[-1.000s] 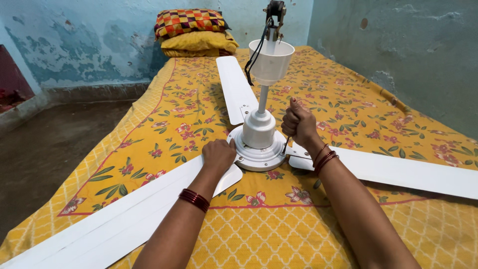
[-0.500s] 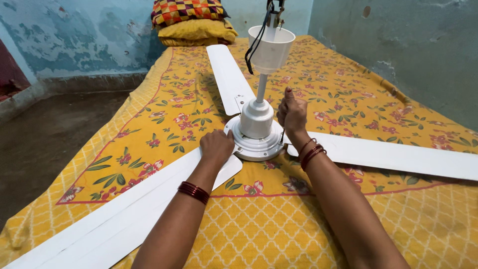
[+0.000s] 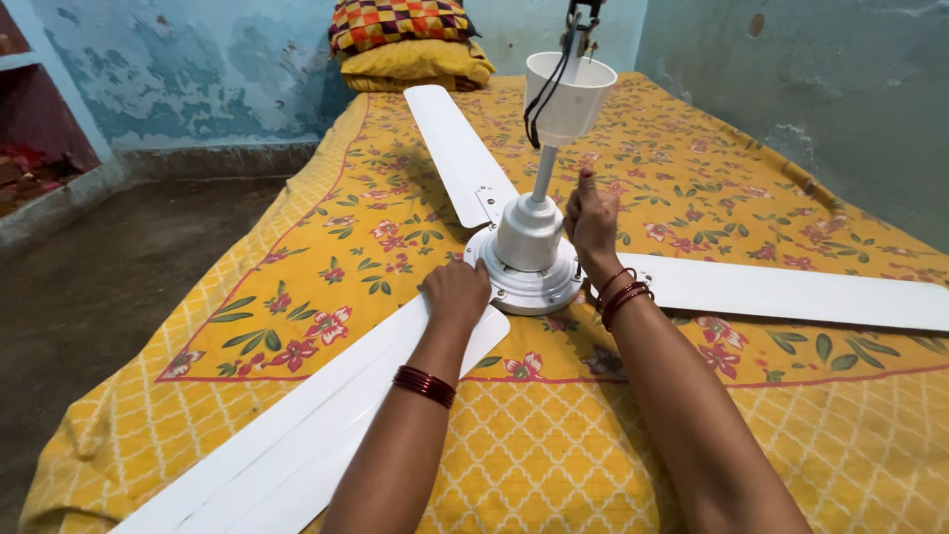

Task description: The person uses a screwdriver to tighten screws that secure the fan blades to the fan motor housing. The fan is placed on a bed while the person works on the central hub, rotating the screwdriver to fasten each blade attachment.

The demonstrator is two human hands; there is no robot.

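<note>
Ceiling fan (image 3: 529, 259), white, lies motor-down on the bed (image 3: 554, 465), which is covered in a yellow floral sheet; from the head view I see its round motor housing at the middle of the bed, with the downrod standing upright out of it and a white canopy cup (image 3: 568, 94) near the rod's top, a black wire hanging down from there. Three blades spread out flat: one blade (image 3: 457, 148) runs far toward the pillows, one (image 3: 791, 295) runs off to the right, and the near-left blade (image 3: 326, 425) comes toward me. My left hand (image 3: 457, 294) is curled, knuckles up, pressing on the root of the near-left blade right against the housing rim. My right hand (image 3: 593, 225) is closed in a fist just right of the motor hub, thumb up, gripping something thin and dark that I cannot make out. Red bangles sit on both wrists. Two stacked pillows (image 3: 413, 44), one checked and one yellow, rest at the far end against a blue wall (image 3: 198, 69).
</note>
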